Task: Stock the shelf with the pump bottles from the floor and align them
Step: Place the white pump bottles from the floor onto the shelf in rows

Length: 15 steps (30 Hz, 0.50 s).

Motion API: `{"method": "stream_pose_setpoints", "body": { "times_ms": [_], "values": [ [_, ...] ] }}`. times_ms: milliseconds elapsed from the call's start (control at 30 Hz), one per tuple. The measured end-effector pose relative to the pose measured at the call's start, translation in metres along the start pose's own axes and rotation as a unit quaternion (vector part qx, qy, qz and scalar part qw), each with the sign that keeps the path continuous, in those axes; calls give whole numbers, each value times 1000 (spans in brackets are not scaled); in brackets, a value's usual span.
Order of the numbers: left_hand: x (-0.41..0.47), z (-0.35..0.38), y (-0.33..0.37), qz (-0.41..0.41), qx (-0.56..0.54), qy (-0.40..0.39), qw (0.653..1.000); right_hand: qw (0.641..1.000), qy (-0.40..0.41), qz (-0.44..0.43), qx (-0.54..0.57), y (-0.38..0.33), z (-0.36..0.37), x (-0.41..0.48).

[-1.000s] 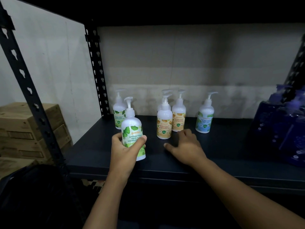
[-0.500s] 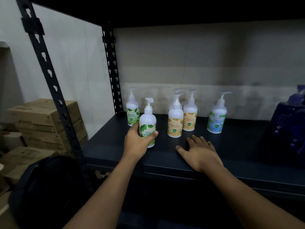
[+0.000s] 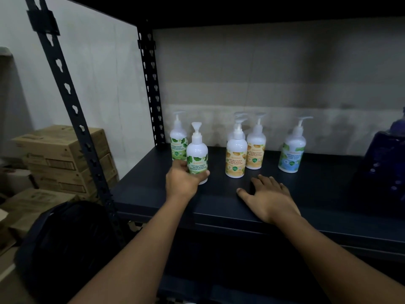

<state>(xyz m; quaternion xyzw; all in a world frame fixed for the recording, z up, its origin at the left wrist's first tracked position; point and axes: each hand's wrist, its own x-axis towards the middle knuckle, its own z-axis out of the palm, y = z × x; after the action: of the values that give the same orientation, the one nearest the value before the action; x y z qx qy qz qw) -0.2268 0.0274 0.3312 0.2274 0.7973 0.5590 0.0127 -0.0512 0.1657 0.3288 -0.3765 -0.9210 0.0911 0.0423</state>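
My left hand (image 3: 184, 182) grips a white pump bottle with a green leaf label (image 3: 197, 156), upright on the dark shelf (image 3: 219, 207), just in front of another green-label bottle (image 3: 178, 142). To the right stand two orange-label bottles (image 3: 235, 157) (image 3: 256, 149) with a third bottle partly hidden behind them, then a blue-label bottle (image 3: 292, 150). My right hand (image 3: 268, 198) rests flat on the shelf, fingers spread, in front of the orange bottles and touching none.
Dark blue bottles (image 3: 385, 163) crowd the shelf's right end. Black slotted uprights (image 3: 151, 88) (image 3: 70, 106) frame the left side. Stacked cardboard boxes (image 3: 65, 159) sit on the floor at left, and a dark bag (image 3: 72, 244) lies below the shelf's left corner.
My left hand has carried the green-label bottle further back on the shelf, close to the other green one. My right hand has stayed flat on the shelf.
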Motion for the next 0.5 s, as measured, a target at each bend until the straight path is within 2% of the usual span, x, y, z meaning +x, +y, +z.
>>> {"method": "stream_pose_setpoints", "body": {
  "times_ms": [133,300,500],
  "values": [
    [17,7,-2,-25,6,4,1000,1000,-2,3,-1,0,0,0],
    [38,22,-2,-32,75,38,996,1000,4,6,-2,-2,0,1],
    [45,35,1,-47,108,68,991,1000,8,7,-4,-2,1,2]
  ]
}}
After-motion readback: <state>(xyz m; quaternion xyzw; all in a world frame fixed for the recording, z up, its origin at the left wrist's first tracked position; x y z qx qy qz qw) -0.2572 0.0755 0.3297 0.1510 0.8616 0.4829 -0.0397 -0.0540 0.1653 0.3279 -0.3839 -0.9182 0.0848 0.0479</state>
